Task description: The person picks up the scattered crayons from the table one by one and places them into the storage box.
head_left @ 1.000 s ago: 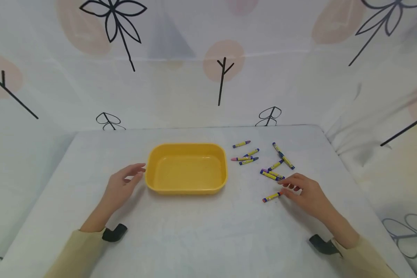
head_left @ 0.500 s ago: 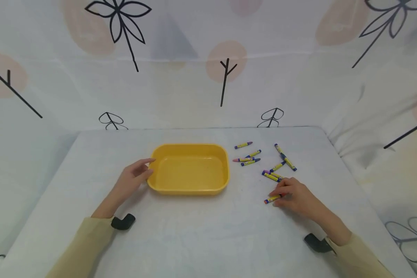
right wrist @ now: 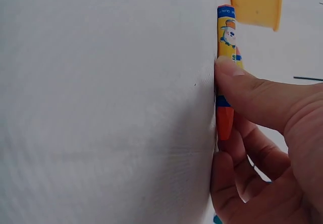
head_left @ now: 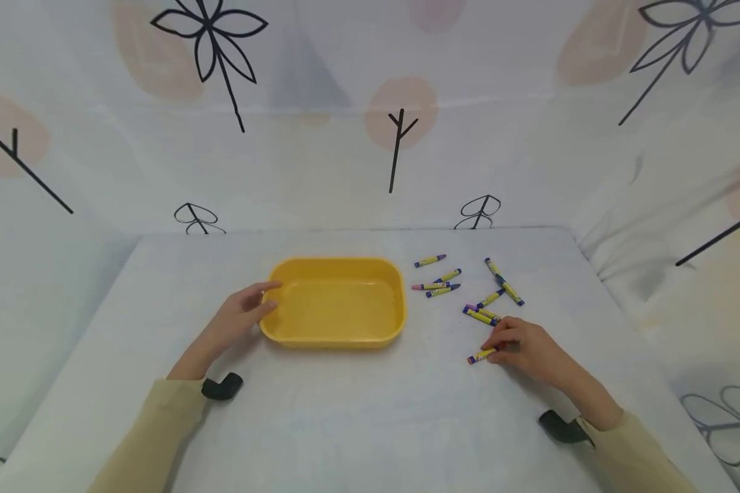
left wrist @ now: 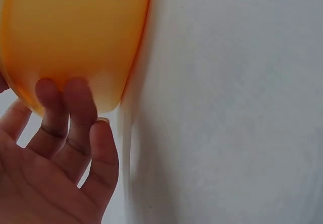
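On the right side of the table, my right hand (head_left: pixel 527 350) pinches a red-orange crayon (head_left: pixel 478 357) with a yellow and blue wrapper. The right wrist view shows the thumb pressed on the wrapper of this crayon (right wrist: pixel 227 35), close along the white cloth, its orange tip pointing back toward the palm. At the left end of a yellow tray (head_left: pixel 333 342), my left hand (head_left: pixel 233 322) holds the rim, thumb and index finger over it. In the left wrist view, other fingers of the left hand (left wrist: pixel 55 168) rest against the outside of the tray wall (left wrist: pixel 75 27).
Several more crayons lie right of the tray: a small group (head_left: pixel 434 286) near its right end, a crossed row (head_left: pixel 509 290) farther right, and a pair (head_left: pixel 481 315) just beyond my right hand. A patterned white cloth (head_left: pixel 321 171) hangs behind the table (head_left: pixel 358 424).
My left hand has moved right from beside the tray onto its rim. My right hand has shifted slightly left and closed its fingers on the red-orange crayon.
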`<control>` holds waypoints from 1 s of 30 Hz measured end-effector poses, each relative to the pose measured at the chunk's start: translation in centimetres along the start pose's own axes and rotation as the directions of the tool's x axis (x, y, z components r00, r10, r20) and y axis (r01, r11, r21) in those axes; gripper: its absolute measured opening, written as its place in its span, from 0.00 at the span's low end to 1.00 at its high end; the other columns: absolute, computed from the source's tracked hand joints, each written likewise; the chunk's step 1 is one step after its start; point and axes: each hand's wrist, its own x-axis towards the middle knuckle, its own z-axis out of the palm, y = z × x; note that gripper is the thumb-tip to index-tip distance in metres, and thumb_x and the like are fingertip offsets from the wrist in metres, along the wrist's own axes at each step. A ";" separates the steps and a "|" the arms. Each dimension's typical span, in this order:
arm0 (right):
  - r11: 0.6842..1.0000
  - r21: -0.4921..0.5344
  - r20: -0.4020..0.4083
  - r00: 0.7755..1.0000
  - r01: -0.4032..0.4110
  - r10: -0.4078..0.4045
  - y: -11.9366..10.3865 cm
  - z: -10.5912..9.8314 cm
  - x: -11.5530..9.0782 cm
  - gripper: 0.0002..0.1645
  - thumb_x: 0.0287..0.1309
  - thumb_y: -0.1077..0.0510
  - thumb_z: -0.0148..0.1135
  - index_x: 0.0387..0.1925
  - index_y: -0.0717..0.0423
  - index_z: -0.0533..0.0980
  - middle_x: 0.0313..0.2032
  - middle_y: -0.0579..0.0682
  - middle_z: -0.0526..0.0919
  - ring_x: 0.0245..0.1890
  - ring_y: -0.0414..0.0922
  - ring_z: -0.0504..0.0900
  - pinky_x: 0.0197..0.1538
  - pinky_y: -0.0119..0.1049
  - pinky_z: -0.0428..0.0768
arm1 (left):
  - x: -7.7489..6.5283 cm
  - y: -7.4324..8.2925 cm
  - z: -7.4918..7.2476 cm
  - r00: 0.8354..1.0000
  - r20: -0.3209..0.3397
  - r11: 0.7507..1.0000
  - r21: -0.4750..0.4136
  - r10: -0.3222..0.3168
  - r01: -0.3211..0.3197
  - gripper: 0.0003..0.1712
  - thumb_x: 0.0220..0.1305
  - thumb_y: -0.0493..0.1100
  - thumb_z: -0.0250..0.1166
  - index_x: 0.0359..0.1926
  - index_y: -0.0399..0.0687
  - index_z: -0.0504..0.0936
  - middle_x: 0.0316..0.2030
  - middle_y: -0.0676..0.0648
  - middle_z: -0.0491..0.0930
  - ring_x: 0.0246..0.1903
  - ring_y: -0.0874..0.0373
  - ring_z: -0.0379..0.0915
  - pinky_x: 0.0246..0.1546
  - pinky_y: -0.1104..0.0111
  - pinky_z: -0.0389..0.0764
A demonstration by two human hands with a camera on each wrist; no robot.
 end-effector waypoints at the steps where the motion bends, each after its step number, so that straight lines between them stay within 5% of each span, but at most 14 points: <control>1: 1.000 0.007 0.001 1.000 -0.006 0.006 0.0 0.1 0.0 0.13 0.46 0.66 0.77 0.33 0.45 0.87 0.36 0.39 0.76 0.37 0.40 0.74 0.41 0.32 0.77 | 0.0 -0.2 0.0 1.000 0.006 1.000 0.004 -0.004 0.004 0.27 0.72 0.52 0.61 0.68 0.53 0.72 0.70 0.41 0.64 0.67 0.37 0.59 0.65 0.42 0.58; 11: 0.998 0.047 -0.010 0.999 -0.033 0.033 -0.2 -0.2 0.2 0.11 0.52 0.63 0.75 0.35 0.45 0.84 0.33 0.37 0.80 0.33 0.37 0.76 0.39 0.33 0.78 | 0.0 -0.1 -0.1 0.999 0.035 0.999 0.043 -0.023 0.022 0.28 0.72 0.54 0.60 0.70 0.57 0.71 0.69 0.40 0.65 0.63 0.38 0.63 0.59 0.44 0.68; 19: 0.993 0.115 -0.038 0.999 0.004 0.001 -1.0 -0.7 1.1 0.11 0.55 0.64 0.72 0.38 0.46 0.85 0.34 0.37 0.83 0.33 0.37 0.79 0.40 0.33 0.80 | 0.0 -0.2 0.0 0.998 0.043 0.997 0.055 -0.047 0.045 0.29 0.72 0.57 0.59 0.70 0.58 0.70 0.70 0.40 0.63 0.65 0.36 0.61 0.62 0.42 0.65; 24: 0.986 0.146 -0.104 0.993 0.075 -0.060 -2.2 -0.8 2.9 0.09 0.56 0.63 0.72 0.39 0.49 0.86 0.35 0.38 0.85 0.33 0.37 0.81 0.39 0.32 0.80 | -0.1 -0.3 0.1 0.999 0.035 0.998 0.059 -0.019 0.017 0.29 0.72 0.55 0.60 0.70 0.56 0.71 0.71 0.39 0.62 0.68 0.35 0.58 0.64 0.40 0.59; 30: 0.987 0.148 -0.123 0.991 0.064 -0.046 -4.8 -1.0 6.6 0.08 0.60 0.57 0.70 0.41 0.52 0.87 0.35 0.41 0.85 0.35 0.41 0.80 0.39 0.33 0.80 | 0.1 -0.6 0.0 0.998 0.051 0.998 0.052 0.026 -0.028 0.31 0.70 0.55 0.62 0.71 0.57 0.68 0.70 0.40 0.63 0.63 0.38 0.64 0.63 0.40 0.62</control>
